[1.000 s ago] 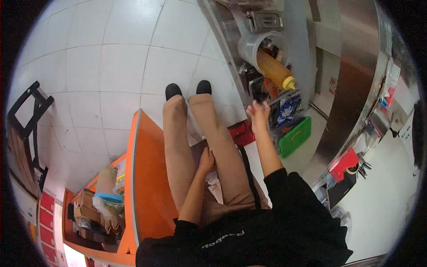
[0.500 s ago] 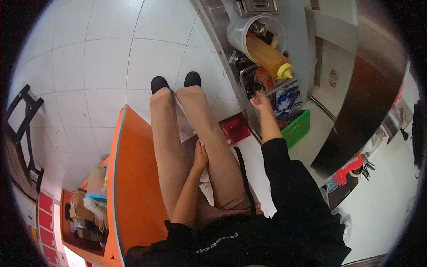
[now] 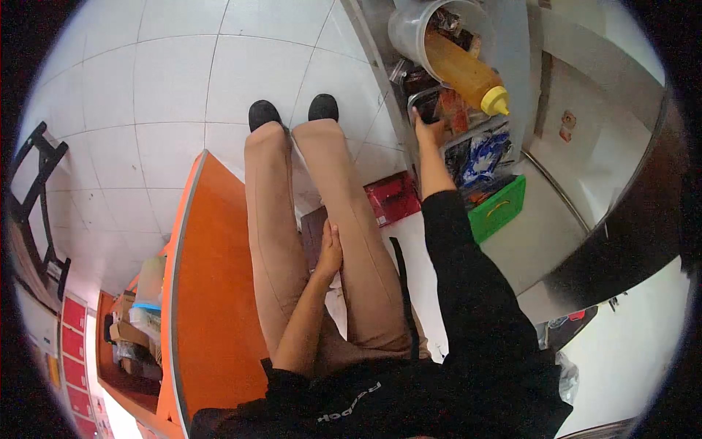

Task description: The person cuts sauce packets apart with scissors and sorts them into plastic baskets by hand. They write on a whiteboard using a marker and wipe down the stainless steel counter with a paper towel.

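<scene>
My left hand (image 3: 331,250) lies flat against the inner side of my right leg (image 3: 351,241), fingers stretched out, holding nothing I can see. My right hand (image 3: 430,133) reaches to the near end of a metal-rimmed tray (image 3: 414,98) with dark contents. Its thumb and a finger are spread apart there; I see no object between them, only the dark of the tray. Beyond it, a squeeze bottle (image 3: 466,71) of amber liquid with a yellow cap leans out of a clear plastic bucket (image 3: 409,33) lying on its side.
Blue-and-white packets (image 3: 482,159) and a green plastic board (image 3: 499,210) are beside my right forearm. A dark red item (image 3: 393,199) sits by my right knee. An orange panel (image 3: 216,293) stands left of my legs, and a dark counter edge (image 3: 621,241) curves on the right.
My right hand has moved forward, away from my body, to the tray's near end, and its fingers have spread. My left hand stays on my leg. The whole view has shifted a little.
</scene>
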Tool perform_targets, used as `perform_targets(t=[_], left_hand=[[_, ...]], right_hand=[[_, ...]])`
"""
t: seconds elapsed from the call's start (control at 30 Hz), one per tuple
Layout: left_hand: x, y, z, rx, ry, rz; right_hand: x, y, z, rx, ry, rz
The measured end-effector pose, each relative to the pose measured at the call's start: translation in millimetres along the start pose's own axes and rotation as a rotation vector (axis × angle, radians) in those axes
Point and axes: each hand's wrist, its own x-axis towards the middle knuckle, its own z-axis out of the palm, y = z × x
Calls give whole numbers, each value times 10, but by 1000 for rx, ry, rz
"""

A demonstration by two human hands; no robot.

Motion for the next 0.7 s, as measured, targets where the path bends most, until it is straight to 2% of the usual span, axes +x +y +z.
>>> perform_targets(t=[0.07, 0.1, 0.2, 0.3, 0.4, 0.43, 0.53, 0.63, 0.7], left_hand=[[-97, 385, 0, 60, -6, -66], [-121, 536, -8, 91, -10, -96], [-51, 241, -80, 109, -57, -162], [-23, 77, -119, 117, -68, -156], [-39, -6, -120, 128, -68, -146], [-16, -37, -118, 128, -67, -142], [2, -114, -103, 108, -61, -129], [21, -137, -93, 83, -70, -106], [5, -102, -65, 82, -64, -114]], right_hand=[[179, -102, 91, -107, -31, 143], [205, -68, 80, -166, -8, 69], [223, 109, -104, -351, 65, -156], [365, 219, -368, -524, 43, -385], [669, 627, -668, -260, 47, -699], [565, 665, -799, -38, 142, -772], [610, 945, -901, 566, 238, -863], [244, 926, -1225, 723, 135, -626], [118, 892, -1278, 532, 148, -546]])
